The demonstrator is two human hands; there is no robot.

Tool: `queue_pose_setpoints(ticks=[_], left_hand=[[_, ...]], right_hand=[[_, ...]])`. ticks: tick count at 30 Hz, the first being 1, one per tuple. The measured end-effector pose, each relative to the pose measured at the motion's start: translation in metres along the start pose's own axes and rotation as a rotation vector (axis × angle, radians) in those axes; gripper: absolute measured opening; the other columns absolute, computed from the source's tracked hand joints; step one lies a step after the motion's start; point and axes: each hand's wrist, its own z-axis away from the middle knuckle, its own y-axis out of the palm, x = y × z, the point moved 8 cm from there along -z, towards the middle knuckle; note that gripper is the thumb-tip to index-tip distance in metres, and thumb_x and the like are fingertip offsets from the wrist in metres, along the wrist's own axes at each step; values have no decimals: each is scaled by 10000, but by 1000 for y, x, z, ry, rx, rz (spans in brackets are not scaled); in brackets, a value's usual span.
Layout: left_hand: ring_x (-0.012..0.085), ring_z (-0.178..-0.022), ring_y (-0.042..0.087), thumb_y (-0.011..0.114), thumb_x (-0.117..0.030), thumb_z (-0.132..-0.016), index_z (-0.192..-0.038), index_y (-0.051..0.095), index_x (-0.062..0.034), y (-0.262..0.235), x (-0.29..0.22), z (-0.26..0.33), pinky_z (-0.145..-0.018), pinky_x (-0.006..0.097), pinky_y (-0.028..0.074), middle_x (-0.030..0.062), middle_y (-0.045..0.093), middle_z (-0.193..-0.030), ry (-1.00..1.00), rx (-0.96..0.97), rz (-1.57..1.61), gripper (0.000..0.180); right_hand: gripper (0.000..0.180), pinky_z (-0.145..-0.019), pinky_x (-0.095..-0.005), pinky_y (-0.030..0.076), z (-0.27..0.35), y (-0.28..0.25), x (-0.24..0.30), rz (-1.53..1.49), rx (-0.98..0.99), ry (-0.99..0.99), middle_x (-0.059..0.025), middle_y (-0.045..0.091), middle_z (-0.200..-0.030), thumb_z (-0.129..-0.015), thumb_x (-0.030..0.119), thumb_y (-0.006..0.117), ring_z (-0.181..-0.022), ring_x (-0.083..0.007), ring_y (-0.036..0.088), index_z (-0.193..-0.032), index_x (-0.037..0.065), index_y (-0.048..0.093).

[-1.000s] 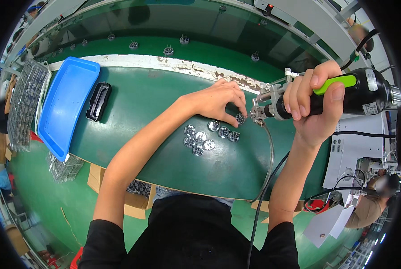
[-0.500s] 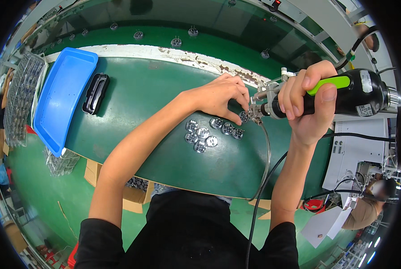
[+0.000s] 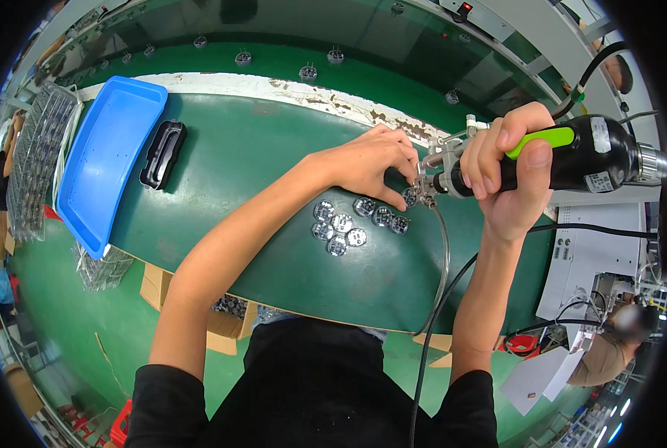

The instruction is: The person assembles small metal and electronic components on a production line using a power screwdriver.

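Note:
My right hand point(image 3: 509, 175) grips a black electric screwdriver point(image 3: 572, 160) with a green trigger, its metal tip point(image 3: 425, 188) pointing left at a small round part. My left hand point(image 3: 371, 164) pinches that small round metal part point(image 3: 410, 198) on the green table point(image 3: 236, 172), right at the tool tip. Several similar round silver parts point(image 3: 348, 222) lie in a cluster just below my left hand. A cable and a clear hose hang from the tool toward my body.
A blue tray point(image 3: 102, 164) lies at the table's left end beside a black plastic holder point(image 3: 161, 153). A conveyor point(image 3: 273, 56) with spaced small parts runs behind. A clear ribbed tray point(image 3: 38, 149) sits far left. Another person sits at lower right point(image 3: 617, 328).
My hands and the screwdriver have held their position at the part; only the view has shifted slightly.

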Motion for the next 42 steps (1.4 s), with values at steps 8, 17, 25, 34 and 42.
queue_pose_setpoints(ticks=[8,17,25,34,42], left_hand=[[243,-1187,501,867,-351,-712,-888,756,-54,0,0,-1,-1040,395,341,27,630,-1053,20,-13,15,363],[248,-1194,496,874,-374,-707,-859,742,-33,1,2,1,-1040,400,346,32,634,-1063,10,-20,9,396],[218,-1177,524,881,-421,-692,-912,723,-49,0,4,0,-1038,374,347,7,658,-1019,12,-44,-30,460],[227,-1198,514,878,-380,-695,-955,734,-105,2,2,-5,-1047,402,332,0,653,-1053,8,10,18,405],[211,-1179,517,871,-365,-704,-994,775,-182,1,4,0,-1036,400,325,-40,656,-1023,-3,9,32,357]], right_hand=[[387,-440,-239,356,1,2,-4,18,-35,26,6,387,-546,-1059,445,496,-417,-80,365,-955,74,459],[405,-418,-229,330,-6,6,-6,64,-90,36,19,368,-520,-1044,444,550,-396,-64,342,-923,67,465],[419,-415,-231,327,-5,7,-10,77,-127,68,26,373,-519,-1041,460,555,-394,-66,343,-931,64,472],[466,-459,-255,389,-3,-4,55,-241,87,-48,20,424,-578,-1038,553,494,-431,-92,397,-994,89,490],[432,-437,-242,356,17,-9,15,-50,-62,-6,17,389,-562,-1075,497,438,-415,-75,343,-970,78,455]])
